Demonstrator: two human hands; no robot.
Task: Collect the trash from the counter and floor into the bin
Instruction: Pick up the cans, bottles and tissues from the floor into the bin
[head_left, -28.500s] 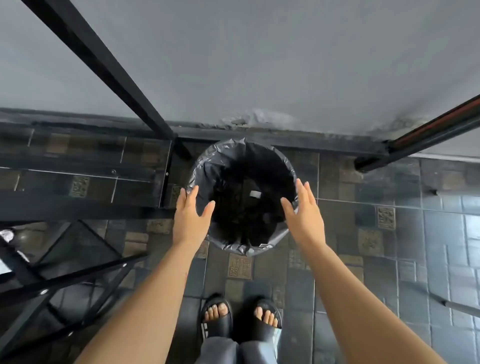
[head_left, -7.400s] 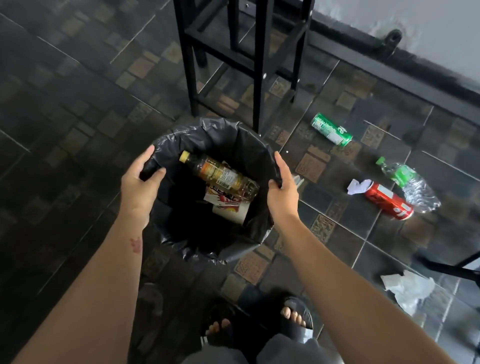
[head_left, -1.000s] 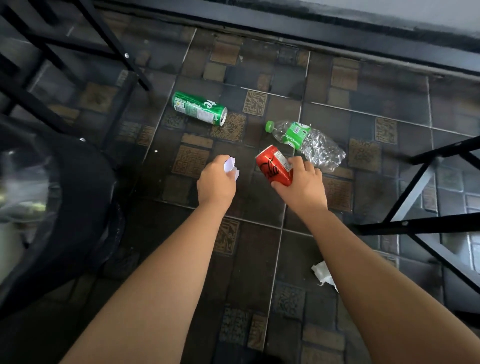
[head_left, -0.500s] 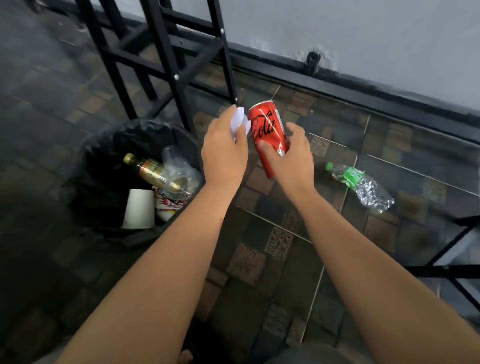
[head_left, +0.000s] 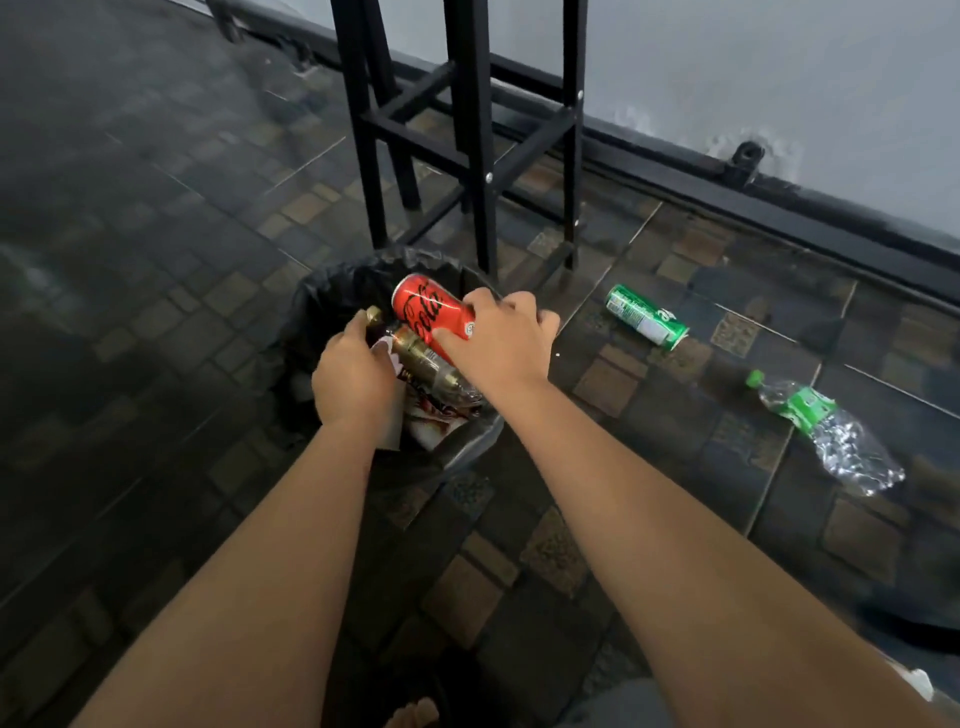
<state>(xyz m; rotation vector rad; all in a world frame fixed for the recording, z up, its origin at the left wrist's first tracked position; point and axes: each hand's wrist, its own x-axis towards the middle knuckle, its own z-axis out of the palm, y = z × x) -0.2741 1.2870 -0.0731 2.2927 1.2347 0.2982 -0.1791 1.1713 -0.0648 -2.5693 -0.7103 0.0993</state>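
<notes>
While the right hand (head_left: 501, 345) grips a red can (head_left: 430, 310) bearing black Coca-Cola script above the black-lined bin (head_left: 316, 306), the left hand (head_left: 356, 382) beside it curls round a pale scrap (head_left: 383, 347), and a green can (head_left: 647, 314) and a green-labelled bottle (head_left: 826, 431) lie on the floor (head_left: 156, 260), print illegible.

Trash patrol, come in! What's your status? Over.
Right hand grips red can over the bin. Left hand pinches white scrap there too. Green can, plastic bottle on floor. Nothing blocks the bin mouth.
</notes>
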